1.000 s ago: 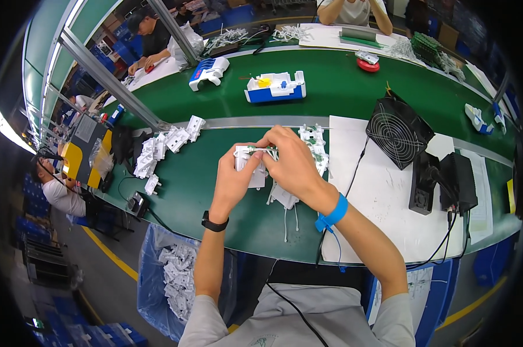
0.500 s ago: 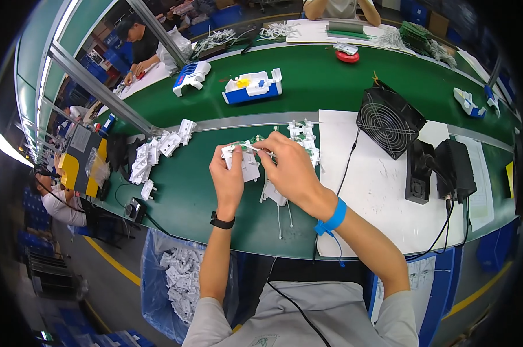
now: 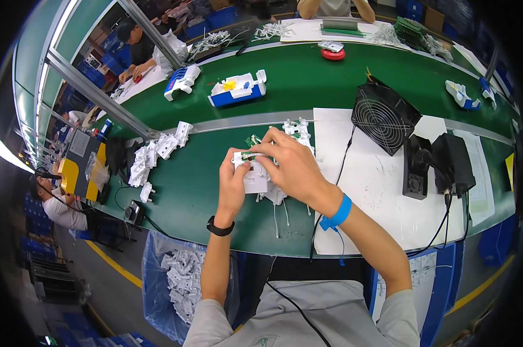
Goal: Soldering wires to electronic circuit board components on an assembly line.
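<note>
My left hand (image 3: pixel 232 188) grips a white plastic housing (image 3: pixel 255 184) by its left side, thumb on its face. Along the housing's upper edge lie a white wire (image 3: pixel 253 154) and a bit of green circuit board. My right hand (image 3: pixel 293 165) is closed over the right side, its thumb and fingers pinching the wire; its fingertips are partly hidden. Another piece of green board (image 3: pixel 252 140) shows just beyond the fingers. Beneath and behind the right hand, more white plastic parts (image 3: pixel 299 132) lie on the green bench, with thin white wires (image 3: pixel 276 220) trailing toward me.
White parts (image 3: pixel 151 153) form a row at left. A black fan (image 3: pixel 386 118) and black power unit (image 3: pixel 453 165) stand on a white sheet (image 3: pixel 354 225) at right. Beyond runs a green belt (image 3: pixel 307 87) carrying blue-and-white casings (image 3: pixel 238 92). Below, a blue-lined bin (image 3: pixel 157 289) holds white parts.
The white housing has turned to face me more squarely, and my right fingers have come down closer over its upper edge. Casings on the far belt have shifted left.
</note>
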